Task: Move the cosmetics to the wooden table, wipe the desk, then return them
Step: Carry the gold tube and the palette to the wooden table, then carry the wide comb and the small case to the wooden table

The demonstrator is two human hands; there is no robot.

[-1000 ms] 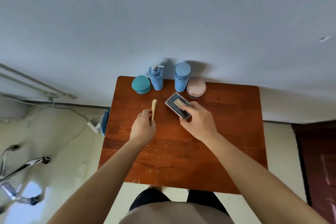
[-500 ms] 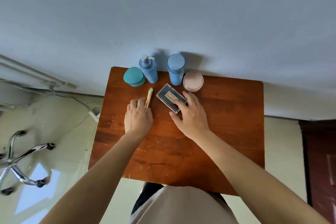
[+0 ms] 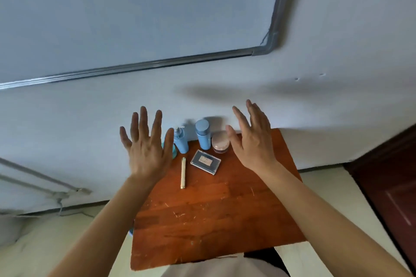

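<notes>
On the small wooden table (image 3: 216,216) stand a blue pump bottle (image 3: 181,141), a blue capped bottle (image 3: 203,134) and a pink jar (image 3: 221,141) along the wall side. A dark flat palette case (image 3: 205,161) and a thin gold stick (image 3: 183,172) lie in front of them. A teal jar (image 3: 174,152) is mostly hidden behind my left hand. My left hand (image 3: 146,145) is raised above the table's left edge, fingers spread, holding nothing. My right hand (image 3: 251,139) is raised above the table's right part, fingers straight and empty.
A whiteboard (image 3: 135,11) with a metal frame hangs on the pale wall above. A dark red door (image 3: 389,186) stands at the right. A rail (image 3: 45,184) and cable run along the wall at the lower left.
Both hands let go of the gold stick and the palette case and lifted off the table with fingers spread. The view has tilted upward, showing the whiteboard.
</notes>
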